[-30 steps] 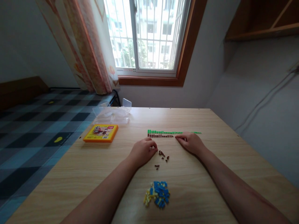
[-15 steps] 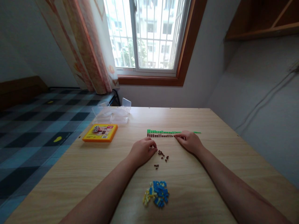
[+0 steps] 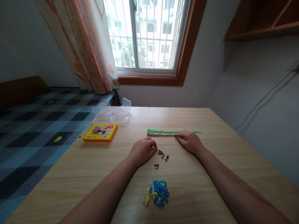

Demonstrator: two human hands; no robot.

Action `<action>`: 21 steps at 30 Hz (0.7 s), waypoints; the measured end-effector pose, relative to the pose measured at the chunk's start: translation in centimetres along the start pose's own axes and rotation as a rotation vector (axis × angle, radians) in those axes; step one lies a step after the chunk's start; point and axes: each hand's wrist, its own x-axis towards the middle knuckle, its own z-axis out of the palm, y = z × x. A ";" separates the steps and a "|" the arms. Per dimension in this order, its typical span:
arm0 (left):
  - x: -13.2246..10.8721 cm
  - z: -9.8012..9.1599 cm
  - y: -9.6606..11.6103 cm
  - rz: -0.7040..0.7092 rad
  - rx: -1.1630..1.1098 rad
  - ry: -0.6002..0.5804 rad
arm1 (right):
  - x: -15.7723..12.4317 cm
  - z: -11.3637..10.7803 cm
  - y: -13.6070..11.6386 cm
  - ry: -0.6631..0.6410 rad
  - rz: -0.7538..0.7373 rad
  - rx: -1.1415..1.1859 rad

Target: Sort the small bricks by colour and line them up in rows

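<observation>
At the right end of the row of brown building bricks (image 3: pixel 161 135), the fingertips of my right hand (image 3: pixel 189 141) are closed together on or against a tiny piece that they mostly cover. Just behind runs a row of green building bricks (image 3: pixel 161 131), partly hidden by that hand. My left hand (image 3: pixel 143 151) rests on the table with curled fingers, thumb and index close together; whatever they may hold is too small to make out. Loose brown bricks (image 3: pixel 161 153) lie scattered beside its fingertips. Nearer to me sits a pile of blue and yellow bricks (image 3: pixel 160 191).
A yellow-orange box (image 3: pixel 100 133) lies on the left of the wooden table (image 3: pixel 198 193). Clear plastic trays (image 3: pixel 112 113) stand behind it at the far left corner. A bed with a checked cover (image 3: pixel 21 130) adjoins the left side, and a window (image 3: pixel 151 37) is ahead.
</observation>
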 end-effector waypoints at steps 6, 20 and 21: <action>0.0 0.0 0.1 -0.016 -0.002 -0.005 | -0.1 -0.1 -0.2 0.019 0.001 0.021; -0.2 -0.2 0.2 0.031 -0.045 0.046 | -1.0 -0.5 -3.3 0.037 -0.200 0.109; -0.3 -0.2 0.2 0.035 -0.047 0.032 | -1.1 -0.6 -3.8 0.019 -0.238 0.116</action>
